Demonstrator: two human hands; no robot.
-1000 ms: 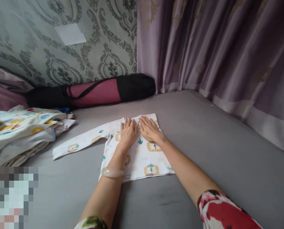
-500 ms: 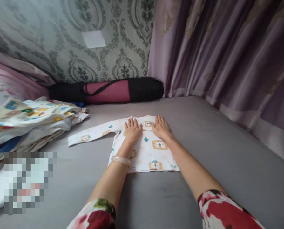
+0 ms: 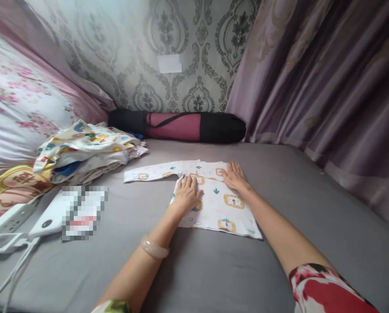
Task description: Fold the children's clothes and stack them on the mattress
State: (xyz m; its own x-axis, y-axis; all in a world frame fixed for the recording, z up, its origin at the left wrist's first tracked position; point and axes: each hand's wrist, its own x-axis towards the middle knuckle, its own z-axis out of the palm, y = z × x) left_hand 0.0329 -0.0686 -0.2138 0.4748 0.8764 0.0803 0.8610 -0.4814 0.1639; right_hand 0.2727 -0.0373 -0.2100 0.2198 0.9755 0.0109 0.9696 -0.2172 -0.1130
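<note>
A small white long-sleeved shirt (image 3: 210, 213) with lion and green leaf prints lies flat on the grey bedsheet (image 3: 194, 269). One sleeve stretches out to the left; on the right side no sleeve sticks out. My left hand (image 3: 187, 194) rests on the shirt's left side below the armpit, palm down with fingers spread. At the upper right shoulder edge my right hand (image 3: 236, 176) lies flat on the cloth, fingers extended. Neither hand grips the fabric. A pale bangle (image 3: 154, 247) circles my left wrist.
Crumpled printed clothes (image 3: 90, 148) are heaped at the left. Nearer are a power strip (image 3: 11, 221), white cables (image 3: 18, 263) and a white device (image 3: 54, 213) beside a blurred patch. A black and maroon long bag (image 3: 178, 126) lies along the wall; a purple curtain (image 3: 312, 87) hangs right.
My left hand has slid down the shirt from the shoulder to the side. My right hand stays by the right shoulder. The view has turned left, showing the power strip and cables.
</note>
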